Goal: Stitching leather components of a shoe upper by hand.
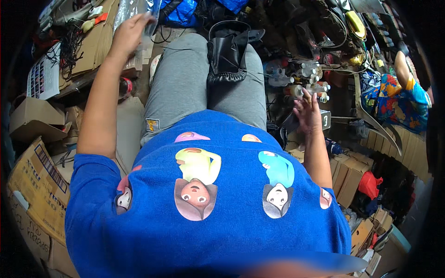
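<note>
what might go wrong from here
The black piece rests on the grey trousers with the left hand and right hand off it, so it might slip. The right hand looks close to the bottles and could knock some over. A thin thread trailing from the piece may snag.

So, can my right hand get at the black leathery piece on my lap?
Probably yes: the right hand looks empty and open, and nothing seems to block its way across the right thigh to the black leathery piece.
</note>
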`<state>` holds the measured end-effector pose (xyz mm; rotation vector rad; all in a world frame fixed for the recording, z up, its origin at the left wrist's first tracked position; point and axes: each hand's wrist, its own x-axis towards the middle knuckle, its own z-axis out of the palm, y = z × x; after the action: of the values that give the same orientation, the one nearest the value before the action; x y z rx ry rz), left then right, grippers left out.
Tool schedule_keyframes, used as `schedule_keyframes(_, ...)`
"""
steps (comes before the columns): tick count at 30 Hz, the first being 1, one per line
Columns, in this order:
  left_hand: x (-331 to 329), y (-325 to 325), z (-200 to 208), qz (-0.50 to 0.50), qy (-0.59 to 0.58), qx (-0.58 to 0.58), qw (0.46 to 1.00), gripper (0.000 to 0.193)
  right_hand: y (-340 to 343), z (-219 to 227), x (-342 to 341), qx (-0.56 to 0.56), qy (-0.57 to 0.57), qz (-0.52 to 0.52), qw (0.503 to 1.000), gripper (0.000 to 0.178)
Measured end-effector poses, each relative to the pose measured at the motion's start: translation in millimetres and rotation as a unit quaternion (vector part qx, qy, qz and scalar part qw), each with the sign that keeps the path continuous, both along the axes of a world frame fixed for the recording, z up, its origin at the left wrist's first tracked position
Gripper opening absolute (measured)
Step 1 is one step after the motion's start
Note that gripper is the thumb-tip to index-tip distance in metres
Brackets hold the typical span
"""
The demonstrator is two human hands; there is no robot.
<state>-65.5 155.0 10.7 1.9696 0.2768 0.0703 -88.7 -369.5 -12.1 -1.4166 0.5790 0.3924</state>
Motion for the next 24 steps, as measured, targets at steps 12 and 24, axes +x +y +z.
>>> schedule_keyframes(12,60.3,-169.8,17.3,-0.354,0.097,0.295,0.882,0.042,132.3,42.8,35.9,-0.264,-0.229,0.417,0.839,0.038)
schedule_keyframes(24,41.3,-168.5,-45.9,-0.373,-0.100,0.050,0.921,0.033,157.8,47.5,24.8,-0.316,-0.218,0.551,0.741,0.026)
